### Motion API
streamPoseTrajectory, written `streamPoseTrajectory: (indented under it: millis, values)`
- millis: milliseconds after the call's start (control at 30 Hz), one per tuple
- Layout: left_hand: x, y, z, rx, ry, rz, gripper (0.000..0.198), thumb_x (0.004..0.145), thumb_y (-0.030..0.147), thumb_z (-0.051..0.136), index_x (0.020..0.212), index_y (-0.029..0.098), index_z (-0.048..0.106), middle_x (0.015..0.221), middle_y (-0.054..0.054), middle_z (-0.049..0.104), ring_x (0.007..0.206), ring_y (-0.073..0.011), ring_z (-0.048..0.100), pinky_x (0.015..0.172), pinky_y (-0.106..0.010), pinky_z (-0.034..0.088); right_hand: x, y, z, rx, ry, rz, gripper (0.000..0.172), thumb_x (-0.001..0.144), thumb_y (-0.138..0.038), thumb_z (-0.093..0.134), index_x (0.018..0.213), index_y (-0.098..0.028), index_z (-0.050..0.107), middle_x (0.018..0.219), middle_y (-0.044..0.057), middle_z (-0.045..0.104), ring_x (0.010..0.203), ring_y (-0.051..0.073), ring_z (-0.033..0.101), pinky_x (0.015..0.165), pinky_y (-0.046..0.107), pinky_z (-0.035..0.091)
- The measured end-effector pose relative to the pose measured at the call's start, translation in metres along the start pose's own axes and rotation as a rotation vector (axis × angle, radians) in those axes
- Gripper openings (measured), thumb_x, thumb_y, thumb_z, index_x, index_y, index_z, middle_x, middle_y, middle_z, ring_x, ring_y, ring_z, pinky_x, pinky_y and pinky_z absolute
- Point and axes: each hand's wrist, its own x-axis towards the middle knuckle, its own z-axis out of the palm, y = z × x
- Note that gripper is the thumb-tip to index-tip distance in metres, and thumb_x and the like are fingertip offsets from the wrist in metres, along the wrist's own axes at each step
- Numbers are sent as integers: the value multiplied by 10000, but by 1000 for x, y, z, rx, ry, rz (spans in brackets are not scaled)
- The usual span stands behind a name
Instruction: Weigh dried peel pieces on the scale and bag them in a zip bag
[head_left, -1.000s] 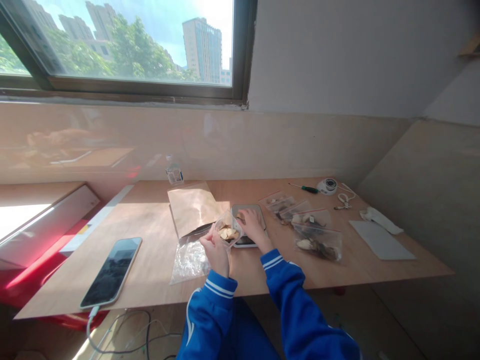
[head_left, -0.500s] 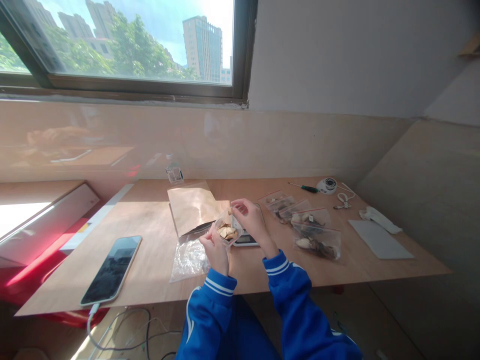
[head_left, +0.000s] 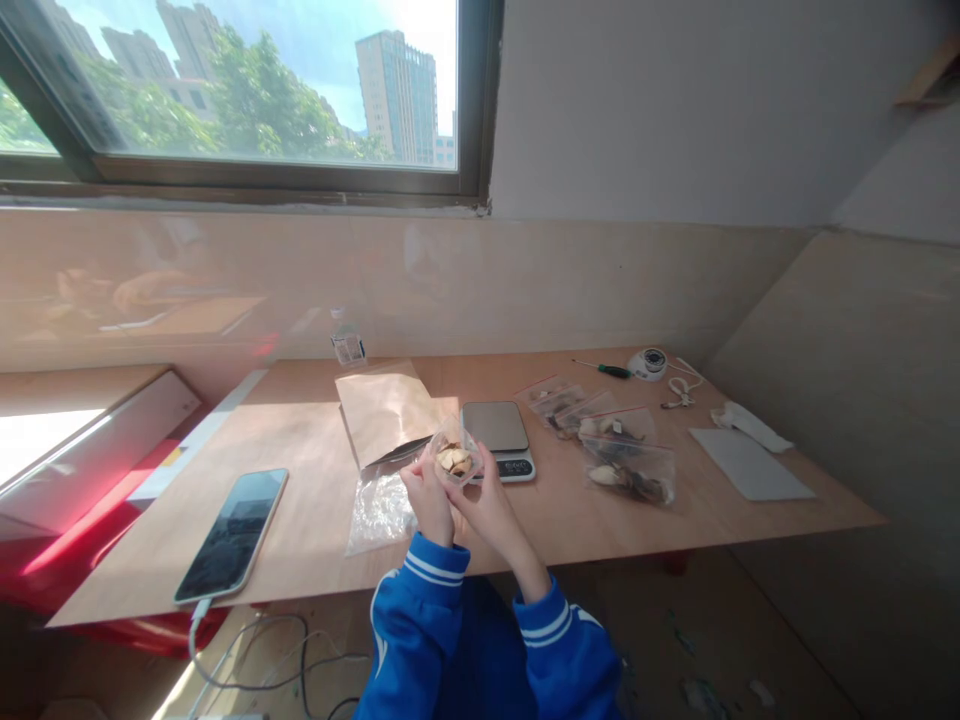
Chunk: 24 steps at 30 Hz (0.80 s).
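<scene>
Both my hands hold one small clear bag with pale dried slices inside, its mouth facing up. My left hand grips its left side, and my right hand closes round its right and lower side. Just behind and to the right lies a kitchen scale, silver plate on top, with nothing on it. A brown paper bag lies to the left, and a crinkled clear plastic bag rests in front of it.
Several zip bags of dark and pale dried pieces lie right of the scale. Farther right are a screwdriver, a white camera and a grey sheet. A phone with a cable lies left; a bottle stands behind.
My right hand has come down from above the bag's mouth to its right side and now holds it. The scale's plate has come into view. The whole view has shifted slightly.
</scene>
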Motion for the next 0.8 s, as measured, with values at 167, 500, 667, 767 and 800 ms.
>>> streamPoseTrajectory:
  millis: [167, 500, 667, 767, 800]
  values:
    - [-25, 12, 6, -48, -112, -108, 243, 812, 395, 536, 938, 205, 453, 1139, -81, 558, 1061, -186, 577, 870, -360, 494, 3, -11, -8, 184, 84, 17, 681, 831, -370, 555, 1415, -199, 249, 1325, 155, 505, 1164, 238, 538, 945, 423, 465]
    - [-7, -5, -6, 147, -274, 253, 560, 739, 357, 662, 1217, 193, 422, 1335, -128, 431, 1240, -223, 439, 1035, -374, 366, 13, 9, -40, 359, 117, 67, 383, 843, -527, 498, 934, -186, 648, 954, 90, 715, 935, 244, 663, 856, 410, 517]
    - [12, -10, -3, -16, -432, 72, 578, 770, 406, 625, 1265, 194, 414, 1136, -104, 596, 1081, -203, 574, 921, -341, 456, 19, 31, -58, 300, 81, 89, 411, 822, -565, 511, 896, -190, 659, 854, 100, 728, 811, 248, 685, 802, 398, 524]
    - [12, -15, -1, -61, -438, 10, 554, 755, 426, 640, 1218, 176, 467, 968, -75, 653, 955, -179, 626, 858, -314, 480, 22, 36, -62, 214, 207, 42, 446, 827, -580, 482, 902, -177, 656, 797, 97, 721, 737, 238, 677, 745, 386, 528]
    - [11, -17, -1, -48, -451, 0, 504, 754, 432, 639, 1163, 167, 512, 946, -72, 657, 921, -168, 632, 839, -299, 484, 22, 36, -62, 182, 245, 29, 454, 829, -581, 477, 909, -171, 655, 780, 93, 716, 717, 233, 671, 728, 379, 528]
